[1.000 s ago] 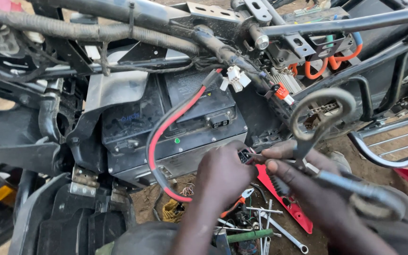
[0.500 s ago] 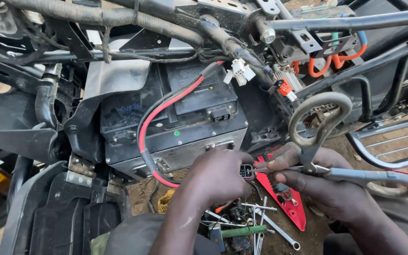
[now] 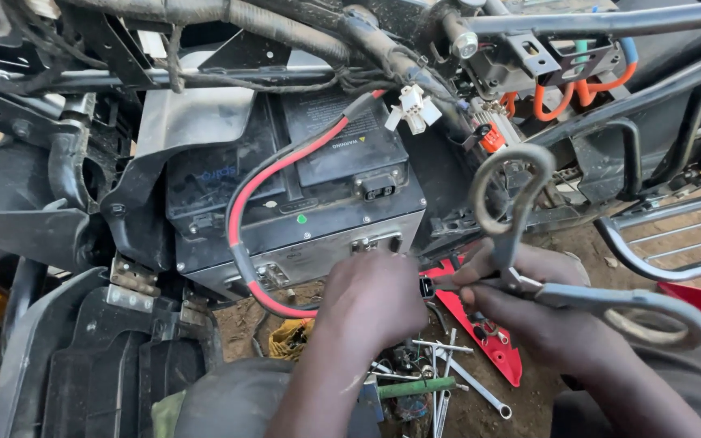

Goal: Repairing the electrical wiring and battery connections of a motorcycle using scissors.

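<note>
Head view, scissors: A pair of large steel scissors (image 3: 578, 280) was held in the right hand (image 3: 545, 320); the handles were spread wide, one loop raised, the other lying out to the right. The tool was judged rigid, fairly heavy and smooth, best gripped at the loops or just behind the pivot.

Head view, right hand: The fingers were closed around the shanks near the pivot. The blades pointed left towards a small black connector (image 3: 426, 285).

Head view, left hand: The left hand (image 3: 371, 300) was curled, knuckles up, in front of the battery case. It appeared to pinch the black connector, though the fingertips were hidden, so the hold could not be confirmed.

Head view, cable: A thick red-and-black cable (image 3: 241, 219) looped down the face of the battery. It was judged stiff but bendable, rubber-sheathed, and easily nicked by the blades.

Head view, battery: A boxy black battery (image 3: 302, 211) with a grey metal lower band sat in the frame; hard and heavy.

Head view, ground: Spanners (image 3: 468, 377) and a red plastic panel (image 3: 488, 341) lay on dirt beneath the hands.
</note>
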